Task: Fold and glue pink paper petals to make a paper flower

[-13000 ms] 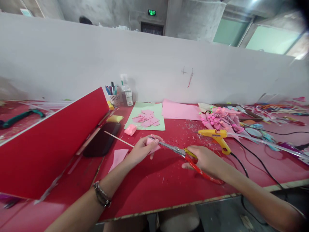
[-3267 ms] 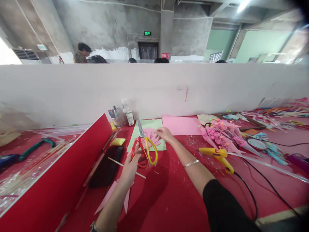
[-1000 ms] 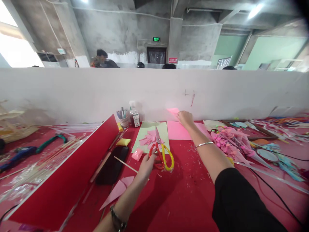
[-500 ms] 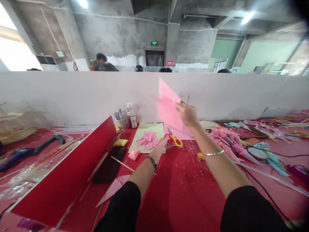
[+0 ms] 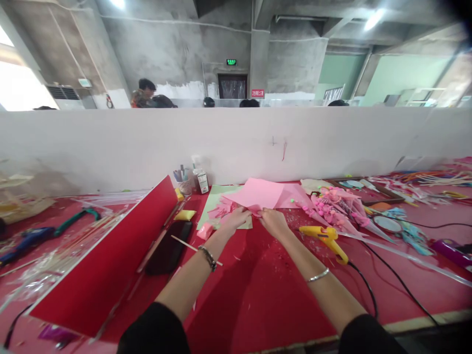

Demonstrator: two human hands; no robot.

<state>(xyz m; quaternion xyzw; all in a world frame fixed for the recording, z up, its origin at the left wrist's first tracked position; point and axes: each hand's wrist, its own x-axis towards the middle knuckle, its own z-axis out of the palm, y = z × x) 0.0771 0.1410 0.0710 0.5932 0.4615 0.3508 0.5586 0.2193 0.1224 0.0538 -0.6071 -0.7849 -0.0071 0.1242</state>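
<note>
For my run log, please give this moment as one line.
left hand: holds pink sheet | right hand: holds same sheet | scissors: hidden | glue gun: on table, right of hands

The scene was evenly and brightly lit by ceiling strip lights (image 5: 373,19) overhead, with overexposed daylight glare at the upper left. Soft arm shadows fell on the red desk (image 5: 273,305). Wide-angle distortion curved the edges; the upper-right corner was vignetted dark, and distant items appeared soft.

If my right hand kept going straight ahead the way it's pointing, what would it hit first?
The right hand already grips the pink paper sheet; going on, it would probably slide under that sheet toward the white partition. Depth is unclear.
</note>
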